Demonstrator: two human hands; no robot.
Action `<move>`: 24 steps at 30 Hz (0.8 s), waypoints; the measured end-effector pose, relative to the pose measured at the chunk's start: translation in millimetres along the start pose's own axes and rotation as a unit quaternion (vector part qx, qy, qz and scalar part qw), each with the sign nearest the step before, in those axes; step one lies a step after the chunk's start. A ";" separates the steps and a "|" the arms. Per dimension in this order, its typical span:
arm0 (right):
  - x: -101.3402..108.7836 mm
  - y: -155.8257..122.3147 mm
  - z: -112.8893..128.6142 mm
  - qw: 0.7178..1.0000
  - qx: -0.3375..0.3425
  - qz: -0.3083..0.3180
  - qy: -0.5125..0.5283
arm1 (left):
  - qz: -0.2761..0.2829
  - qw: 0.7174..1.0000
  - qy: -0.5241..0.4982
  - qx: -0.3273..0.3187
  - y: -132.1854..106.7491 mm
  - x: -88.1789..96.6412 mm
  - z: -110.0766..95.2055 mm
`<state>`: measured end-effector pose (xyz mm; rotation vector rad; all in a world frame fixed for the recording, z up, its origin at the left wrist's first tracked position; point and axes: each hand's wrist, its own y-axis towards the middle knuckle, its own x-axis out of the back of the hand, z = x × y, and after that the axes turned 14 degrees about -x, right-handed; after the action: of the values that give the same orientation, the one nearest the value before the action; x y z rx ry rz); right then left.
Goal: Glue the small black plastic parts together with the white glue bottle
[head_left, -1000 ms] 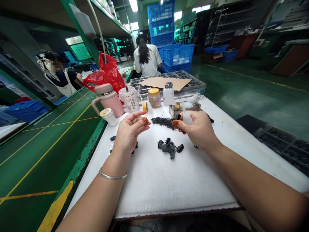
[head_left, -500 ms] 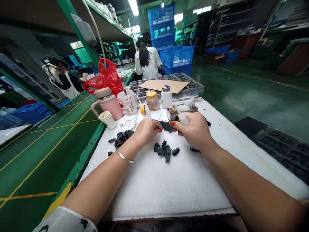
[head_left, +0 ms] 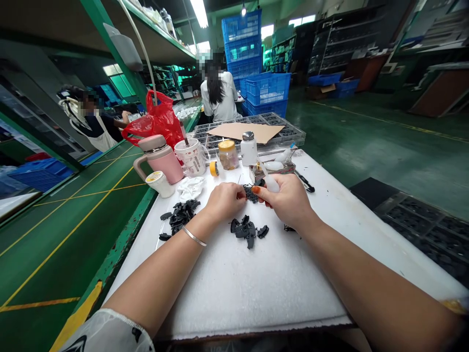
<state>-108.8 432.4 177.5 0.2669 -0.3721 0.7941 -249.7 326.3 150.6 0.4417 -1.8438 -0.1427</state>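
Observation:
My right hand (head_left: 293, 198) is closed around a small translucent squeeze bottle (head_left: 271, 184) with a thin nozzle tilted up and to the left. A dark piece (head_left: 259, 183) shows at its fingertips; whether it is gripped is unclear. My left hand (head_left: 227, 200) has its fingers pinched together beside a heap of tiny black parts (head_left: 251, 194), and anything between them is hidden. Nearer to me lies a small cluster of curved black plastic pieces (head_left: 246, 231). A bigger pile of similar black pieces (head_left: 182, 215) is left of my left hand.
Along the back stand a pink thermos mug (head_left: 164, 159), a patterned cup (head_left: 191, 157), a yellow-lidded jar (head_left: 227, 155) and a white metal-capped bottle (head_left: 248, 149). A crumpled tissue (head_left: 191, 187) lies left. A black-handled tool (head_left: 305, 182) is at right. Two people sit beyond.
The view has shifted slightly. My right hand has moved a little left with the squeeze bottle, uncovering the black-handled tool. My left hand stays pinched by the tiny parts.

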 end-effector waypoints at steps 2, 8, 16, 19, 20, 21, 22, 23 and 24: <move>0.1 -0.2 0.4 1.000 0.003 0.004 0.008 | -0.014 0.996 -0.076 0.033 -2.5 5.3 -1.8; -1.3 -5.9 3.2 0.997 0.008 0.072 0.039 | -0.089 0.881 -0.438 0.157 -19.6 26.5 -9.3; -4.9 -16.8 9.7 0.981 0.008 0.170 0.090 | -0.133 0.752 -0.615 0.195 -48.7 38.2 -19.1; -5.2 -19.4 10.4 0.979 0.021 0.185 0.086 | -0.141 0.717 -0.652 0.201 -52.9 37.9 -22.8; -5.2 -20.0 10.5 0.978 0.024 0.189 0.084 | -0.143 0.705 -0.665 0.202 -54.0 37.2 -23.4; -5.1 -20.6 10.8 0.978 0.025 0.192 0.084 | -0.144 0.693 -0.677 0.201 -55.0 36.3 -23.7; -5.0 -21.1 11.1 0.977 0.025 0.195 0.084 | -0.145 0.681 -0.689 0.200 -56.1 35.3 -23.8; -5.0 -21.7 11.6 0.976 0.024 0.198 0.084 | -0.144 0.670 -0.701 0.197 -57.2 34.3 -23.5; -5.0 -22.2 12.1 0.976 0.022 0.200 0.084 | -0.144 0.660 -0.712 0.194 -58.3 33.4 -23.1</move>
<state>-98.4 409.8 184.3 0.1654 -0.2505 1.2146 -223.1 263.1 169.4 1.1352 -3.3867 -0.3891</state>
